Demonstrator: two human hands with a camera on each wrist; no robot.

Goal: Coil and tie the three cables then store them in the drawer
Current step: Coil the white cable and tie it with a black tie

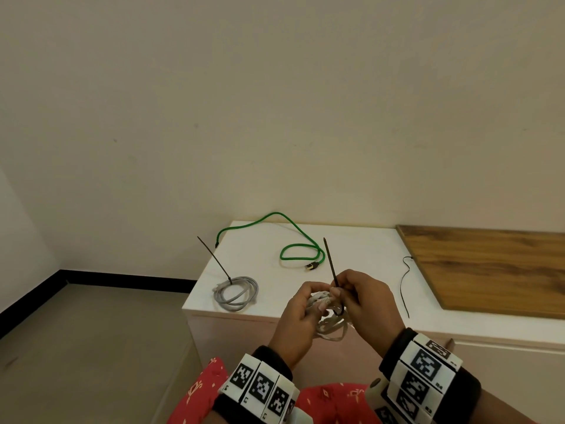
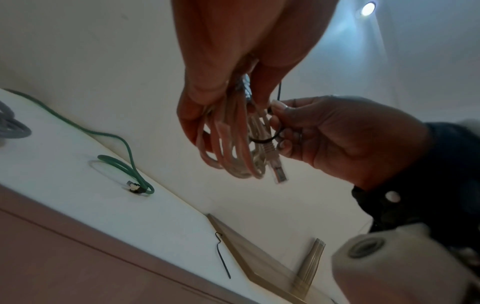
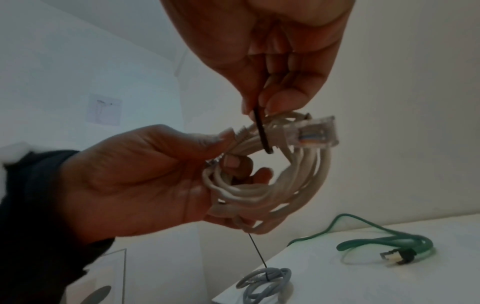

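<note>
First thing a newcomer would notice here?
Both hands meet mid-frame: the left hand holds a coiled white cable while the right hand pinches a black zip tie looped around it. Behind them on the white cabinet top, a grey cable lies coiled and tied at the left, and a green cable sprawls loose.

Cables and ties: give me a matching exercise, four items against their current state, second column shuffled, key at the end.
Items:
1. grey cable
2. green cable
3. white cable
4. loose black tie

States:
A. lying uncoiled on the white top
B. held as a coil in the left hand while the right hand works a black tie around it
C. lying unused beside the wooden board
D. coiled and tied, resting on the white top

Pairs: 1-D, 2-A, 3-B, 4-C
</note>
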